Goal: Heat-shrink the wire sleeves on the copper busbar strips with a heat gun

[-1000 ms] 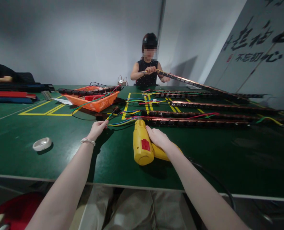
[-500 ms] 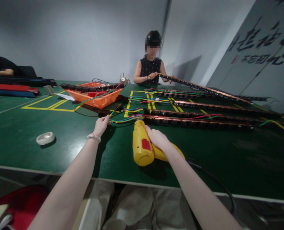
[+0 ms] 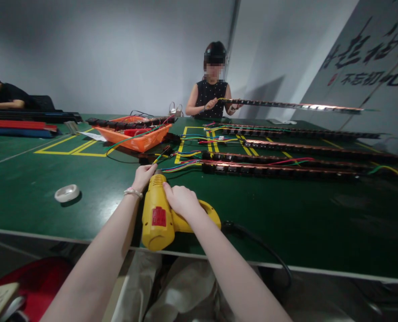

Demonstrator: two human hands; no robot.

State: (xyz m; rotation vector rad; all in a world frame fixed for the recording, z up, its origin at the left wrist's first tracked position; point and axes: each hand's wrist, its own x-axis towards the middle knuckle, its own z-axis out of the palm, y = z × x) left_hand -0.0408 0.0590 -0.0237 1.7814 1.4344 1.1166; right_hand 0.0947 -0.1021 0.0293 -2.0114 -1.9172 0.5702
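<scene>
My right hand (image 3: 183, 201) is wrapped round the handle of a yellow heat gun (image 3: 156, 214) with a red label on its body. The gun's nozzle points away from me, close beside my left hand (image 3: 145, 176). Between the pinched fingers of that left hand are coloured wires (image 3: 160, 156), yellow and green among them; their ends are partly hidden. Just right of the nozzle, more wires (image 3: 185, 164) run to a long dark strip with copper edges (image 3: 269, 170) lying on the table.
Several similar strips (image 3: 313, 149) lie behind. An orange basket (image 3: 145, 141) carries dark strips. A white oval object (image 3: 67, 193) rests on the green table (image 3: 101, 214). Across the table a person (image 3: 211, 89) holds another strip (image 3: 296, 105). The heat gun's black cord (image 3: 262, 243) hangs over the front edge.
The heat gun in my right hand has moved left, up to my left hand, which still pinches the wires. The person opposite has raised the far end of their strip.
</scene>
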